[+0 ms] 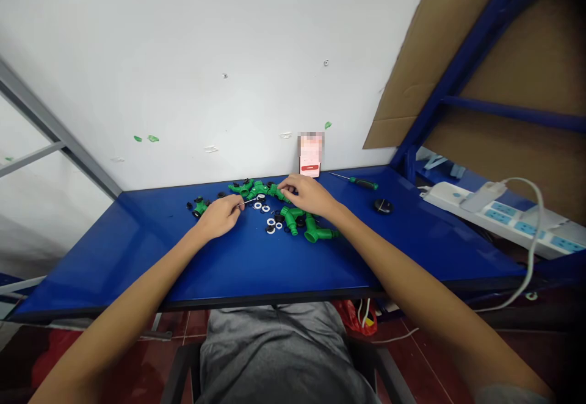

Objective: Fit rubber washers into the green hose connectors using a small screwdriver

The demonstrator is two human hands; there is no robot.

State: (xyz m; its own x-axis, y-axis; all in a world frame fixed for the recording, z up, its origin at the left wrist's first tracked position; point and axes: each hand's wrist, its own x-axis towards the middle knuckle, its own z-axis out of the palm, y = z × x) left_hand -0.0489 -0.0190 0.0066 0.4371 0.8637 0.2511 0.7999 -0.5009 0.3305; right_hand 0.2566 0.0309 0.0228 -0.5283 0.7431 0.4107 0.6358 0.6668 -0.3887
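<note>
My left hand is closed around a thin metal pin, whose tip points toward several white rubber washers. My right hand grips the end of a green plastic hose fitting in a tangled pile, and its fingers partly hide that fitting. Other green Y-shaped fittings lie just below my right hand. A smaller green fitting sits left of my left hand. Several black rings lie among the washers on the blue tabletop.
A screwdriver with a green and black handle and a round black object lie to the right. A blurred card leans on the white wall. A power strip with a white cable sits beyond the table's right side.
</note>
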